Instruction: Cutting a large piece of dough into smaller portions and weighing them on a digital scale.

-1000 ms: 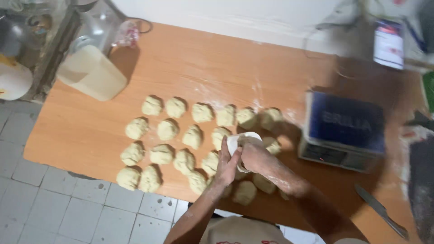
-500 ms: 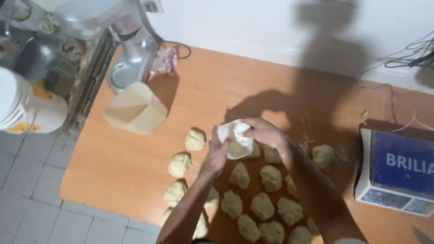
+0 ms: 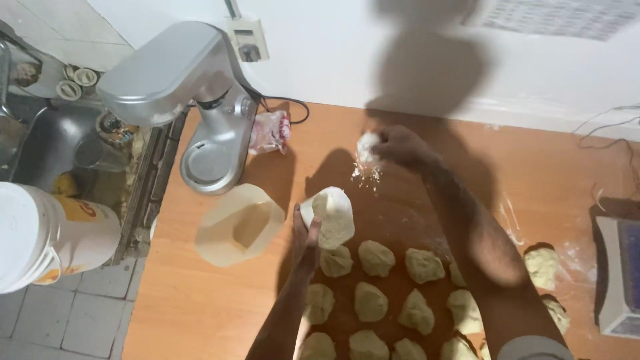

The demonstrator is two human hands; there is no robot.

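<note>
The left hand (image 3: 305, 235) is curled round a pale lump of dough (image 3: 331, 217), fingers wrapped on its left side and holding it just above the wooden table (image 3: 200, 307). Up at one o'clock from that lump, the right hand (image 3: 400, 147) reaches toward the wall, its fingers pinched together on a small white clump of flour (image 3: 367, 145), with loose grains scattered on the wood just beneath at six o'clock. Below the held dough, from five to six o'clock, rows of rough dough portions (image 3: 375, 257) sit close together on the tabletop, some partly hidden under the right forearm. At nine o'clock from the held lump stands an open, whitish plastic container (image 3: 237, 225), and above that, at eleven o'clock, a silver stand mixer (image 3: 193, 93) with a crumpled plastic bag (image 3: 269, 131) just beside its base. Far over at three o'clock a kitchen scale (image 3: 619, 273) sits at the table's edge, with a couple of dough pieces near it. At the far left, off the table, a white bucket (image 3: 47, 237) stands by a metal sink (image 3: 47, 140).
</note>
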